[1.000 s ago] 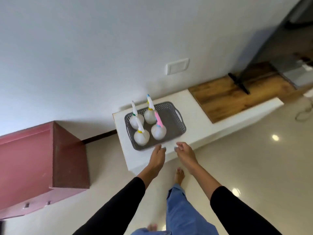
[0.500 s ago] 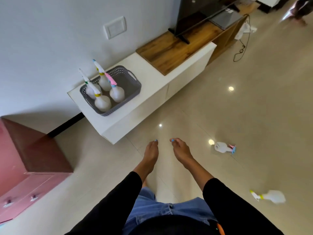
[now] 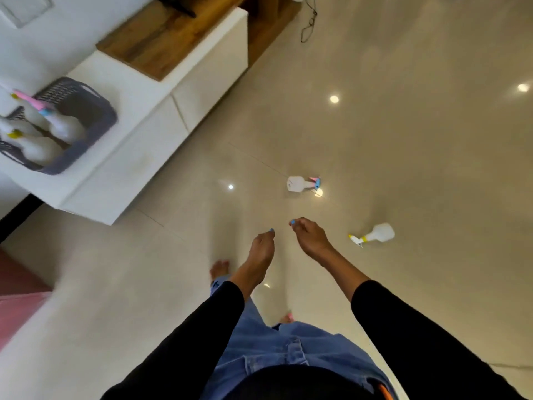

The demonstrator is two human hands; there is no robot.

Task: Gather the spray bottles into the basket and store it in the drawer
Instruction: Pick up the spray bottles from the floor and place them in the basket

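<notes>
A grey plastic basket [image 3: 99, 122] stands on the white low cabinet [image 3: 138, 90] at the far left, with several white spray bottles [image 3: 65, 127] upright in it. Two more white spray bottles lie on the floor: one with a pink and blue nozzle [image 3: 298, 183] ahead of my hands, one with a yellow nozzle [image 3: 377, 233] to the right. My left hand [image 3: 261, 249] and my right hand [image 3: 310, 236] hang side by side over the floor, empty, fingers loosely extended. The yellow-nozzle bottle lies close to the right of my right hand.
A wooden shelf top [image 3: 167, 36] adjoins the cabinet at the back. A black cable [image 3: 308, 24] trails on the floor near it. A red drawer unit [image 3: 17, 287] sits at the left edge. Glossy beige floor tiles [image 3: 403, 140] spread to the right.
My view has swung right and down, away from the basket on the cabinet toward the floor. Both hands left the cabinet edge and now hang over the floor near the two fallen bottles.
</notes>
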